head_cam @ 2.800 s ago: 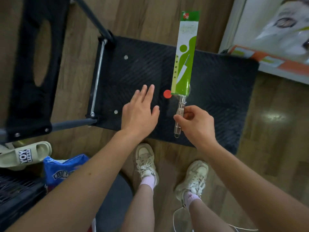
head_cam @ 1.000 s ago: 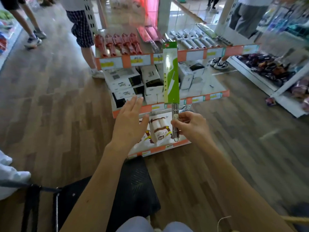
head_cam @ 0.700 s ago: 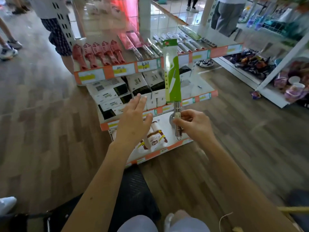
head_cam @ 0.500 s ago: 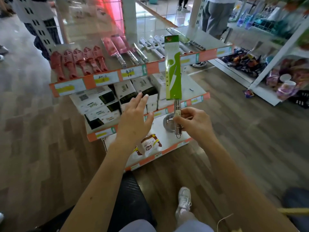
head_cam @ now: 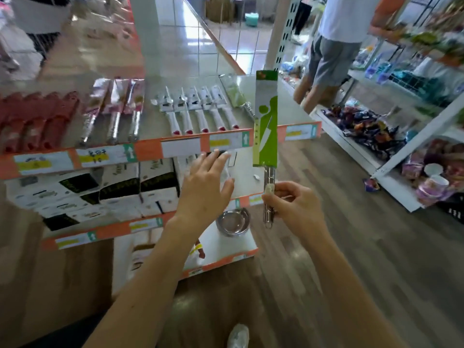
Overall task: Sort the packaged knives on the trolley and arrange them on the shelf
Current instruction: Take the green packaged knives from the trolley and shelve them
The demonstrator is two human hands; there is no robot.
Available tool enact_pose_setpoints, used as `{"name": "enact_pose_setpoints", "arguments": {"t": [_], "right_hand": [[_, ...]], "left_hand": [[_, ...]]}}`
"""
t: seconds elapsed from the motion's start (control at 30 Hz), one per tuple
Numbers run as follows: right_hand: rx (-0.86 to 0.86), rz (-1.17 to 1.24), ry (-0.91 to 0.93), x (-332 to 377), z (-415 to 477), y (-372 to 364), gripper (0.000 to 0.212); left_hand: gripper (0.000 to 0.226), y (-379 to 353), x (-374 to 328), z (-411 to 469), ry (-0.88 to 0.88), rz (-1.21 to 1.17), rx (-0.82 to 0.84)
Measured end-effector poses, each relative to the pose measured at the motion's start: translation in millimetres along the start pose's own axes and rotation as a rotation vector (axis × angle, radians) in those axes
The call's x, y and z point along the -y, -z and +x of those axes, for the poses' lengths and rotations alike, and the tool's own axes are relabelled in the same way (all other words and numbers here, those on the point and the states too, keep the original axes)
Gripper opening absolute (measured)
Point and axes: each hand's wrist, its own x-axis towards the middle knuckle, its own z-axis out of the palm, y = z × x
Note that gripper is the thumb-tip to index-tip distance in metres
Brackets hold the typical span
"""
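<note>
Before the top shelf (head_cam: 185,146), my right hand (head_cam: 293,207) grips a packaged knife (head_cam: 266,124) by its metal handle, fingers (head_cam: 272,198) pinched around it, so the green card sleeve stands upright with its top near shelf-surface level. My left hand (head_cam: 206,187) hovers beside it, fingers spread wide and holding nothing, in front of the price-label strip. On the shelf lie a row of white-handled knives (head_cam: 200,109), handles toward me, with steel-handled knives in pink packs (head_cam: 115,109) to their left and red packs (head_cam: 37,119) further left. A green-sleeved knife (head_cam: 238,99) already lies at the right end of the row. Below sit white boxes (head_cam: 113,189) and a steel bowl (head_cam: 232,221).
</note>
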Motion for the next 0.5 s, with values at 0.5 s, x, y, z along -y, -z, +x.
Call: {"name": "enact_pose_setpoints", "arguments": {"t": [0.5], "right_hand": [[0.121,0.215,-0.064,3,84,32,0.008]], "left_hand": [[0.060,-31,-28,96,0.007,0.187,-0.057]]}}
